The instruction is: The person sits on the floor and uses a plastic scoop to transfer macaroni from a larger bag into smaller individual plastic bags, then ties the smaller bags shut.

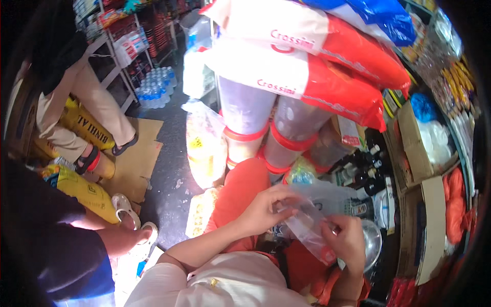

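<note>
A clear plastic bag (303,230) is stretched between my two hands above my lap. My left hand (270,211) pinches its upper left part, fingers curled, near my raised knee in red trousers. My right hand (343,234) grips the bag's right edge with thumb and forefinger. The bag's lower end, showing a reddish patch, hangs over my right thigh. Just beyond the hands lies another translucent plastic bag (326,195). A round clear plastic container or lid (372,245) is to the right of my right hand.
Red-and-white sacks (345,84) lie on tall tubs with red lids (245,132). Dark bottles (360,176) and cardboard boxes (412,230) stand at the right. Two other people are at the left, beside yellow sacks (86,192) and flattened cardboard (134,153). Packed water bottles (155,90) stand farther back.
</note>
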{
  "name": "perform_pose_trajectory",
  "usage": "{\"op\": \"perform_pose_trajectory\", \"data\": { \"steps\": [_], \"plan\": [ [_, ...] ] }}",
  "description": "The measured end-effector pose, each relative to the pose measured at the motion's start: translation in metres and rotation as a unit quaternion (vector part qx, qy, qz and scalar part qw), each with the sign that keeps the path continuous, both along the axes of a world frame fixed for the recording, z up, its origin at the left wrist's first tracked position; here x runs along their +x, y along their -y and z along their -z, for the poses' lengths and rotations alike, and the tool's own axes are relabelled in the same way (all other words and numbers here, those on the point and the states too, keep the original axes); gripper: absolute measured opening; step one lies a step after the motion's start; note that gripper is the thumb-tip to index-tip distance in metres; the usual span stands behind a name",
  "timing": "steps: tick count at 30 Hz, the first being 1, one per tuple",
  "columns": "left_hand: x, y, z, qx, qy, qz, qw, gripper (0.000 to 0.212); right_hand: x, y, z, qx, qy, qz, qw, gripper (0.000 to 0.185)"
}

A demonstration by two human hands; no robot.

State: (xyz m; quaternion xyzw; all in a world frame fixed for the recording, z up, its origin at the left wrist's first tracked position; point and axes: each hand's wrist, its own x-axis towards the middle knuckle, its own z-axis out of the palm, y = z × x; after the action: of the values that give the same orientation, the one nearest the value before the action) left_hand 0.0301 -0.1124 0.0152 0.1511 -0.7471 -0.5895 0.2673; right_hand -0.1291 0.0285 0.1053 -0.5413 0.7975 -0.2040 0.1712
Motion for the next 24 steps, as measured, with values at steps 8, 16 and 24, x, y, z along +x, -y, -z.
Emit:
{"op": "perform_pose_trajectory", "data": {
  "steps": [8,16,24],
  "plan": [
    [0.024,0.007,0.018,0.242,0.024,0.085,0.966,0.019,-0.001,-0.011,0.013,-0.028,0.113,-0.060,0.991,0.013],
    [0.026,0.004,0.006,0.301,-0.184,-0.151,0.923,0.010,0.016,0.004,0.048,-0.265,0.260,0.020,0.928,0.027],
    [0.026,-0.005,0.001,0.167,-0.121,-0.064,0.976,0.018,0.045,0.029,0.063,-0.189,0.509,-0.002,0.840,0.020]
  ]
}}
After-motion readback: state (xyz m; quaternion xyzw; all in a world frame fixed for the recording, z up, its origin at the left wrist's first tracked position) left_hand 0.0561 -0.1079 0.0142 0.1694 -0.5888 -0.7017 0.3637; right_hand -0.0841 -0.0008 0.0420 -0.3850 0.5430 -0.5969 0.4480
